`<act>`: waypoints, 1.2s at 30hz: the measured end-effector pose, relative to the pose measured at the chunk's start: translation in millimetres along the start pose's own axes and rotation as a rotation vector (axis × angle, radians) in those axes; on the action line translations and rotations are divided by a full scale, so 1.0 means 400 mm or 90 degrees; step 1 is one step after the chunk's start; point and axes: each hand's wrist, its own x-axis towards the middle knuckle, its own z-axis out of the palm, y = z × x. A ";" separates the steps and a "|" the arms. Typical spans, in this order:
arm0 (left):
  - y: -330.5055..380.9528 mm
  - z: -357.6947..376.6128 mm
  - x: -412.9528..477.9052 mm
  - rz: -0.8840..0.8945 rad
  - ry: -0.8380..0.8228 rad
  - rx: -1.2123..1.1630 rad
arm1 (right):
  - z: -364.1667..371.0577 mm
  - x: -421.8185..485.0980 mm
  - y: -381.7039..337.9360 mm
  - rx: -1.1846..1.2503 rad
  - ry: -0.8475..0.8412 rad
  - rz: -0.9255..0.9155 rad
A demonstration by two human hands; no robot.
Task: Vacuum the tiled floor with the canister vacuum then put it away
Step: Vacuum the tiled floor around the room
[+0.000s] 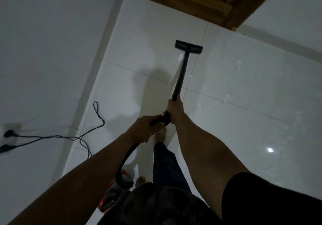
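Two hands hold the canister vacuum. The right hand (175,110) is curled round the upper end of the black wand (179,74), fingers closed on the tube. The left hand (143,128) grips the curved handle (159,120) just behind it, where the hose (124,160) joins.

The wand slopes forward and down to the floor head (189,45). The floor head lies flat on the tiled floor (252,106), ahead of the person and near the wooden door (200,3).

The hose arcs down from the handle to the orange-and-grey canister (116,191). The canister stands on the floor to the left of the person's feet, partly hidden by the body.

White specks (237,65) lie on the tiles to the right of the wand. A black power cord (57,135) trails across the floor to a socket (12,126) on the left wall, with two plugs inserted.
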 end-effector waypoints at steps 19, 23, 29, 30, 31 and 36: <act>0.281 -0.072 0.349 0.086 0.094 -0.024 | -0.135 0.273 -0.435 0.013 -0.021 -0.014; 0.319 -0.107 0.383 0.113 0.119 -0.003 | -0.136 0.302 -0.498 0.032 -0.029 -0.012; 0.320 -0.137 0.381 0.135 0.145 0.032 | -0.119 0.296 -0.528 0.069 -0.055 -0.008; 0.317 -0.141 0.375 0.142 0.151 0.034 | -0.114 0.292 -0.529 0.071 -0.052 -0.013; 0.314 -0.142 0.367 0.148 0.154 0.036 | -0.110 0.288 -0.526 0.070 -0.046 -0.019; 0.257 -0.109 0.294 0.144 0.129 0.049 | -0.095 0.238 -0.419 0.052 -0.020 -0.046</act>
